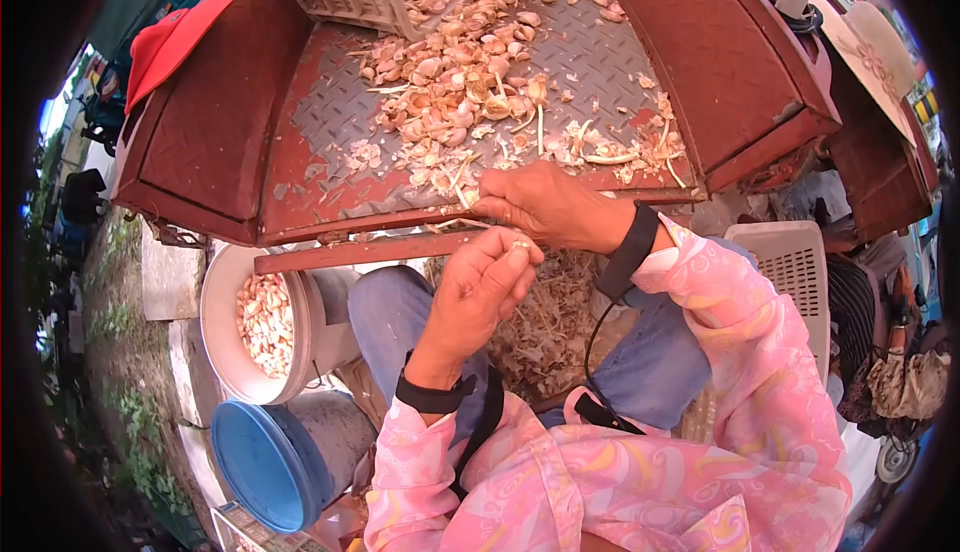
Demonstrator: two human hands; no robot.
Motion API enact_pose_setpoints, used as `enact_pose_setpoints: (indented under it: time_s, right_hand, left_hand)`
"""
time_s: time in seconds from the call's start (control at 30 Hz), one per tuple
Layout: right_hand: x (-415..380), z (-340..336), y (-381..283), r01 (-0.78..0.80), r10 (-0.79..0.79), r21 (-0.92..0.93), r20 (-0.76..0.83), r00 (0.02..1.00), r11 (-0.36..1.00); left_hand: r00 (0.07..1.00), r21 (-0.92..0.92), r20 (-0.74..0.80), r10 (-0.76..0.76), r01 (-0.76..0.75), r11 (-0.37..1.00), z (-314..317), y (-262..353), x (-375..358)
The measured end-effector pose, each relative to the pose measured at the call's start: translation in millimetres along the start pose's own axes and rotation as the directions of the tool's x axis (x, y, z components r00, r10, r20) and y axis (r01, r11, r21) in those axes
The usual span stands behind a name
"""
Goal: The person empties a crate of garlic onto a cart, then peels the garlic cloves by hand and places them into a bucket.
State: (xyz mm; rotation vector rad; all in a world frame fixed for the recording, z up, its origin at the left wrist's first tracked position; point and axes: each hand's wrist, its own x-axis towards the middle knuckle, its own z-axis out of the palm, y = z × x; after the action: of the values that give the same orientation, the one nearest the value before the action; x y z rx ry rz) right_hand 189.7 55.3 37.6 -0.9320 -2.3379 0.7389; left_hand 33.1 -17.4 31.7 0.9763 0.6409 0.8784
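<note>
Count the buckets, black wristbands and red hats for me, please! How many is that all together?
Buckets: 2, the white bucket and the blue-topped bucket
Black wristbands: 2, the left wristband and the right wristband
Red hats: 1, the red hat
Total: 5

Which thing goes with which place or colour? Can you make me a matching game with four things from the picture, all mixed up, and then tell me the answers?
Things:
1. Red hat
2. Peeled garlic cloves
3. Wristbands
4. Sleeves

Places and colours:
A. Inside the white bucket
B. Pink with swirls
C. At the top of the left red panel
D. Black

Right pairs: 1-C, 2-A, 3-D, 4-B
</note>
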Motion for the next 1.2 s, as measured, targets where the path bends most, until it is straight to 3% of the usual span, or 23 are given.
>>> enact_pose_setpoints:
  time_s: [0.07, 0.1, 0.13, 0.17, 0.2, 0.23, 0.3, 0.37, 0.43, 0.47, 0.53, 0.57, 0.63, 0.7, 0.77, 0.8, 0.87, 0.93, 1.0, 1.07, 1.13, 1.2]
  right_hand:
    - [-1.5, 4.8, 0.8, -0.088, 0.093, -0.037, 0.158, 0.983, 0.995]
    - [-0.2, 4.7, 3.5, -0.086, 0.093, -0.049, 0.152, 0.984, 0.995]
    - [-0.3, 6.0, 6.3, -0.003, 0.019, -0.142, 0.118, 0.993, 0.990]
    - [-1.5, 6.6, 8.0, 0.073, -0.054, -0.232, 0.089, 0.995, 0.970]
    - [2.5, -7.0, 3.8, -0.034, 0.051, -0.199, 0.083, 0.995, 0.979]
    - [8.2, -13.2, 13.6, -0.040, 0.056, -0.197, 0.074, 0.996, 0.980]
    - [24.1, -24.0, 41.9, -0.131, 0.079, -0.225, -0.226, 0.971, 0.966]
    - [38.3, -25.2, 69.9, -0.116, 0.039, -0.284, -0.262, 0.964, 0.952]
    - [49.0, -22.2, 82.0, -0.108, 0.001, -0.341, -0.297, 0.955, 0.934]
    - [55.0, -19.4, 85.0, -0.151, 0.073, -0.409, -0.200, 0.977, 0.900]
    - [59.6, -19.0, 79.4, -0.204, 0.185, -0.482, -0.086, 0.979, 0.852]
    - [58.7, -20.1, 74.8, -0.204, 0.188, -0.491, -0.083, 0.979, 0.847]
    - [51.2, -23.7, 65.0, -0.194, 0.200, -0.404, -0.027, 0.979, 0.894]
    - [39.5, -14.7, 52.5, -0.061, 0.033, -0.319, -0.091, 0.995, 0.946]
    - [29.8, -2.9, 32.8, -0.003, -0.017, -0.251, -0.077, 0.997, 0.968]
    - [25.1, 0.2, 16.0, 0.056, -0.065, -0.209, -0.036, 0.997, 0.976]
    - [23.1, -1.1, 9.0, 0.118, -0.119, -0.163, 0.006, 0.993, 0.979]
    - [24.6, -8.4, 15.6, 0.125, -0.129, -0.105, -0.032, 0.991, 0.987]
    - [37.0, -27.2, 50.6, -0.068, -0.013, -0.236, -0.327, 0.945, 0.969]
    - [42.2, -43.4, 94.6, -0.262, 0.084, -0.364, -0.438, 0.895, 0.894]
    - [38.7, -30.6, 181.7, -0.132, 0.043, -0.175, -0.436, 0.899, 0.976]
    - [38.8, -46.4, 124.3, -0.332, 0.258, -0.432, -0.221, 0.941, 0.839]
  left_hand:
    - [0.998, 0.030, -0.042, 0.049, -0.048, 0.998, 3.4, 14.9, -10.0]
    - [0.989, 0.059, -0.089, 0.119, -0.114, 0.992, 1.8, 23.6, -12.4]
    - [0.952, 0.117, -0.235, 0.195, -0.172, 0.978, -10.4, 35.0, -19.4]
    - [0.889, 0.183, -0.371, 0.267, -0.212, 0.960, -32.5, 48.3, -30.9]
    - [0.792, 0.255, -0.515, 0.328, -0.223, 0.941, -60.1, 58.4, -45.4]
    - [0.664, 0.373, -0.624, 0.411, -0.209, 0.904, -92.1, 64.8, -61.9]
    - [0.496, 0.528, -0.746, 0.444, 0.035, 0.848, -165.0, 70.1, -107.2]
    - [0.373, 0.544, -0.835, 0.405, 0.447, 0.710, -219.9, 60.9, -146.9]
    - [0.423, 0.697, -0.705, 0.569, 0.562, 0.445, -244.8, 47.9, -163.1]
    - [0.429, 0.701, -0.701, 0.569, 0.562, 0.439, -247.4, 47.3, -161.8]
    - [0.475, 0.674, -0.713, 0.517, 0.260, 0.691, -195.7, 49.1, -135.6]
    - [0.475, 0.670, -0.715, 0.513, 0.254, 0.698, -168.7, 51.2, -121.5]
    - [0.598, 0.588, -0.685, 0.416, 0.117, 0.800, -115.2, 53.7, -84.5]
    - [0.781, 0.318, -0.575, 0.244, -0.062, 0.946, -78.4, 40.9, -52.3]
    - [0.891, -0.034, -0.451, 0.052, -0.076, 0.997, -47.2, 29.2, -17.7]
    - [0.891, -0.038, -0.451, 0.054, -0.079, 0.996, -38.0, 24.5, -2.5]
    - [0.950, -0.390, -0.298, -0.092, -0.033, 0.920, -32.1, 10.9, 20.4]
    - [0.946, -0.418, -0.313, -0.081, -0.061, 0.906, -44.7, -6.9, 26.2]
    - [0.922, -0.434, -0.375, -0.095, -0.084, 0.897, -43.2, -7.0, 24.1]
    - [0.927, -0.426, -0.366, -0.088, -0.083, 0.901, -43.5, -1.6, 15.9]
    - [0.927, -0.424, -0.366, -0.082, -0.087, 0.902, -42.7, 4.3, 8.8]
    - [0.940, -0.516, -0.330, -0.089, -0.101, 0.851, -49.4, 17.5, -11.7]
